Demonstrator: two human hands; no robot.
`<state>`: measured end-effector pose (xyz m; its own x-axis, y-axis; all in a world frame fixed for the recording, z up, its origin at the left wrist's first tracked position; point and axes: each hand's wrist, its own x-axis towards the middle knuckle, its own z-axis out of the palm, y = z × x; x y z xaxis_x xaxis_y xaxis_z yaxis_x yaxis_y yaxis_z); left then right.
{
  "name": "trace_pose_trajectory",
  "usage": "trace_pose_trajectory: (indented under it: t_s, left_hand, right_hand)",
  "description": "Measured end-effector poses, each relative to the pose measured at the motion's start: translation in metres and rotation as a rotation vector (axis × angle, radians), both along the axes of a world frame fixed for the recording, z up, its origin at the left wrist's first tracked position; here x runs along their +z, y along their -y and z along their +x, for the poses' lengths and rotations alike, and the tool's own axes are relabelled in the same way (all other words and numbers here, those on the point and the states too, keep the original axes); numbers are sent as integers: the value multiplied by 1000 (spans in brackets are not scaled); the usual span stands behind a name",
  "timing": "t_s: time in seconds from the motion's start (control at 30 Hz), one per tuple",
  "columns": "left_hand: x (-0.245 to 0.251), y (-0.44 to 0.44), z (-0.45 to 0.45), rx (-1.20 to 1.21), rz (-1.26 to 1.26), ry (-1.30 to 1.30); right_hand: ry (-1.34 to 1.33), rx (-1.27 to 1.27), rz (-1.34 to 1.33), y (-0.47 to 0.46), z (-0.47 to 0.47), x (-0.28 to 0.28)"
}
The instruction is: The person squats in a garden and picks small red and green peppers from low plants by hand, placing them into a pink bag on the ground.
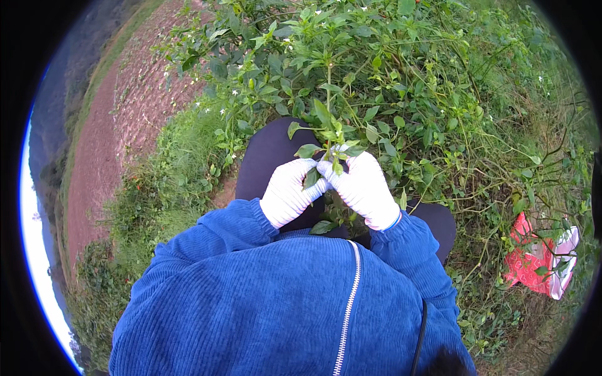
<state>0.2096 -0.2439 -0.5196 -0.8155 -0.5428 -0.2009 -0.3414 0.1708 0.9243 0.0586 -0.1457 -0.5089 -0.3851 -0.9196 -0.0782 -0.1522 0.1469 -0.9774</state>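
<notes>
Both my hands wear white knit gloves and meet over my knees, at the near side of a leafy pepper plant (329,84) with small white flowers. My left hand (294,190) is curled with thumb and fingers around a green leaf (311,178). Touching it, my right hand (360,188) has its fingers closed about a leafy stem (337,136) of the plant. The fingertips of both hands are partly covered by leaves, so whether a fruit is between them cannot be seen.
A red bag with a heart pattern and a white part (534,261) lies among thin branches at the right. Dense shrubs and weeds (470,117) spread ahead and to the right. Grass (188,155) and a bare soil field (101,155) lie to the left.
</notes>
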Motion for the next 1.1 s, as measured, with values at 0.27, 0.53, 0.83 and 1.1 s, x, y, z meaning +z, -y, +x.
trace_pose_trajectory:
  t_s: [0.27, 0.53, 0.83, 1.1]
  left_hand:
    - [15, 4, -2, 68, 731, -52]
    - [13, 5, 0, -47, 967, 141]
    - [24, -15, -34, -341, 254, 247]
    - [21, -36, -57, -655, -126, 305]
  right_hand:
    - [782, -64, 66, -13, -16, -9]
    - [234, -295, 168, -89, -43, -18]
    - [359, -162, 229, -124, -20, -7]
    - [430, -183, 134, -116, -13, -1]
